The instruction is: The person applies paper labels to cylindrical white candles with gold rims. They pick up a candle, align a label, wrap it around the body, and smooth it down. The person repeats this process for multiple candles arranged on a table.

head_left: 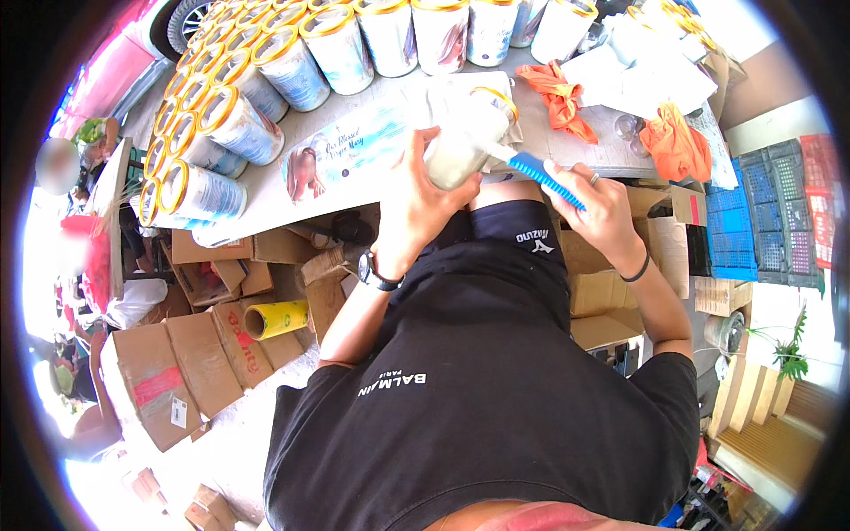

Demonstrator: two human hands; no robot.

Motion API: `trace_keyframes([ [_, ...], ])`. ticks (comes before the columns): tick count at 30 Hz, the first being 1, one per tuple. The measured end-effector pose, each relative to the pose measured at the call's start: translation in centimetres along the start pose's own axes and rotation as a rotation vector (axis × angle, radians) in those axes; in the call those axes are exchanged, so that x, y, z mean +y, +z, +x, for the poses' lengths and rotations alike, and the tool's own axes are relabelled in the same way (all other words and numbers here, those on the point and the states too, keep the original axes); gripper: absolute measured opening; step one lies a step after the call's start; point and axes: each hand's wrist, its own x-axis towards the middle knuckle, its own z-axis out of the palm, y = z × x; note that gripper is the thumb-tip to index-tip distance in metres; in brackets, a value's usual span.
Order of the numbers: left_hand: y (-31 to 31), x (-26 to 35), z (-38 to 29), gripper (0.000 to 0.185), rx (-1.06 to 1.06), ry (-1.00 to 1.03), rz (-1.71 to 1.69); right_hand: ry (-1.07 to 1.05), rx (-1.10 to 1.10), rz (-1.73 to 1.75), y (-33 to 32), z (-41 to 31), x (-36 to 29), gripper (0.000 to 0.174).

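Note:
My left hand [418, 196] grips the near end of a pale, cylindrical container [455, 159], its thumb and fingers spread around the wall. The container lies tilted at the table's front edge, and a gold rim [498, 101] shows at its far end. In my right hand [597, 209] is a brush with a ribbed blue handle [541, 176]. Its pale head, partly blurred, meets or hovers over the container's side; I cannot tell which. Left of the container, a printed label sheet [372, 143] with a picture and writing lies flat on the table.
Many gold-rimmed containers with printed wraps [292, 73] crowd the table's back and left. Orange cloths [561, 103] and white sheets [667, 83] lie to the right. Cardboard boxes [192, 358] and a yellow roll [275, 320] sit below left. Plastic crates [773, 206] stand at right.

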Motion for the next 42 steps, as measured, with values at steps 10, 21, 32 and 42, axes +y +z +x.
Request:
trace_keyframes([
  [10,2.6,-1.2,-0.9,0.071,0.171,0.382,0.213,0.515,0.359,-0.267,-1.1,0.7,4.7,0.035],
  [21,2.3,-1.8,-0.6,0.085,0.326,0.214,-0.363,0.735,0.298,-0.566,3.2,2.8,8.4,0.041],
  [32,3.2,-0.6,0.0,0.070,-0.181,-0.138,-1.436,0.583,0.313,0.877,3.8,7.2,-4.0,0.044],
  [42,2.0,-0.7,2.0,0.055,-0.034,0.403,0.202,0.848,0.426,1.772,5.6,5.7,1.1,0.046],
])
